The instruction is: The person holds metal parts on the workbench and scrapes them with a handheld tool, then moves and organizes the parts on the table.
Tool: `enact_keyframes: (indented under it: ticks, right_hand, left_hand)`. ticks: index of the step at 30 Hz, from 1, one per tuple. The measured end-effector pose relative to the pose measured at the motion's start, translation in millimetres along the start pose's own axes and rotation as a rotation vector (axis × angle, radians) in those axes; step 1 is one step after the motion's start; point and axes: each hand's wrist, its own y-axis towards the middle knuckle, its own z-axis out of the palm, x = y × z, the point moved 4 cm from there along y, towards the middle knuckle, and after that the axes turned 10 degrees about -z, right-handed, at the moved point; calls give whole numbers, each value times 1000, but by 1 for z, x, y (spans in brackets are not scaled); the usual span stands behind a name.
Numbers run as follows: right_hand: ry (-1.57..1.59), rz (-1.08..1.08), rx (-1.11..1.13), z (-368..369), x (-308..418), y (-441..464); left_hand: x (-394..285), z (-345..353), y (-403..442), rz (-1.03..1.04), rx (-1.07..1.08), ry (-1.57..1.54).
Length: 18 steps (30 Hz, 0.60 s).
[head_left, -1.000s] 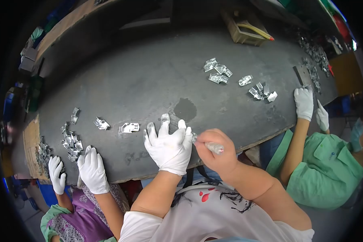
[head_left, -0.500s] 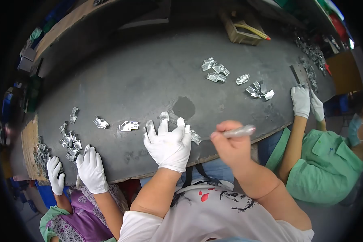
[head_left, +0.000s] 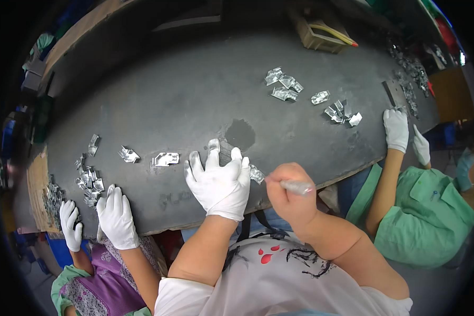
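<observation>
Gloved in white, my left hand (head_left: 218,184) lies with fingers spread on the dark table (head_left: 158,105). Its thumb side touches or nearly touches a small shiny metal part (head_left: 256,174) on the table. My bare right hand (head_left: 292,192) is closed around a pale pen-like tool (head_left: 297,187), its tip end close to the right side of that part. A single metal part (head_left: 166,159) lies left of my left hand, and another (head_left: 128,154) lies farther left. Beyond my hands is a dark round patch (head_left: 240,134) on the tabletop.
Metal parts (head_left: 284,84) lie in groups at the back right and in a pile (head_left: 90,181) at the left. A box (head_left: 321,34) holds a yellow-handled tool. Co-workers' gloved hands are at the left (head_left: 116,218) and right (head_left: 396,130).
My right hand drew away to the right from the metal part, then came back toward it with the tool. My left hand stayed spread. The right co-worker's hands came together, then parted.
</observation>
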Motion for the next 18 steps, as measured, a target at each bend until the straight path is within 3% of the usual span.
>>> enact_keyframes:
  ticks: [1, 2, 3, 6, 14, 17, 18]
  right_hand:
    - [-1, 20, -42, -1, -1, 4]
    - [256, 603, -1, -6, -29, 9]
    - [571, 891, -209, -8, -46, 14]
    - [590, 768, -126, -29, -57, -3]
    - [600, 569, -245, -17, -23, 4]
    - [474, 429, -137, 0, -20, -2]
    - [356, 494, -66, 1, -14, -3]
  left_hand:
    - [1, -1, -1, 1, 3, 1]
    - [1, -1, -2, 4, 6, 0]
    - [0, -3, -1, 10, 5, -3]
    - [0, -4, -1, -2, 21, -33]
    - [-3, -7, 0, 44, -79, -11]
    - [-4, -7, 0, 38, -83, -21]
    - [-3, -5, 0, 34, -83, -24]
